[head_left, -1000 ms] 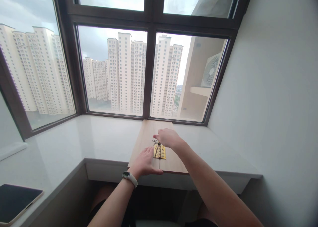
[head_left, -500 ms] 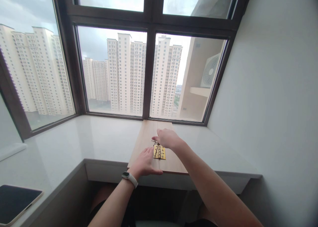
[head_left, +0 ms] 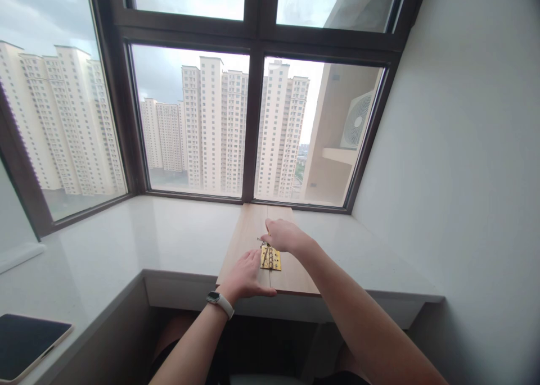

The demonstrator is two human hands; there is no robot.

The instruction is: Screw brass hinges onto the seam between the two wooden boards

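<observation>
A gold-coloured hinge (head_left: 276,259) lies across the seam between two light wooden boards (head_left: 295,278). Small dark metal pieces, too small to tell apart, rest on its upper left part. My left hand (head_left: 243,275) lies on the left board with its thumb stretched toward the front edge, its fingertips beside the hinge; it holds nothing. Just above the hinge, my right hand (head_left: 283,235) is closed, fingers bent and pressed together near the metal pieces. What it grips, if anything, is hidden by the fingers.
The boards lie on a white windowsill (head_left: 181,233) below a dark-framed window (head_left: 250,121). A dark-screened tablet (head_left: 29,343) sits at the lower left. To the right rises a white wall (head_left: 468,149).
My right hand has shifted very slightly over the metal pieces at the top of the hinge. My left hand has stayed in place.
</observation>
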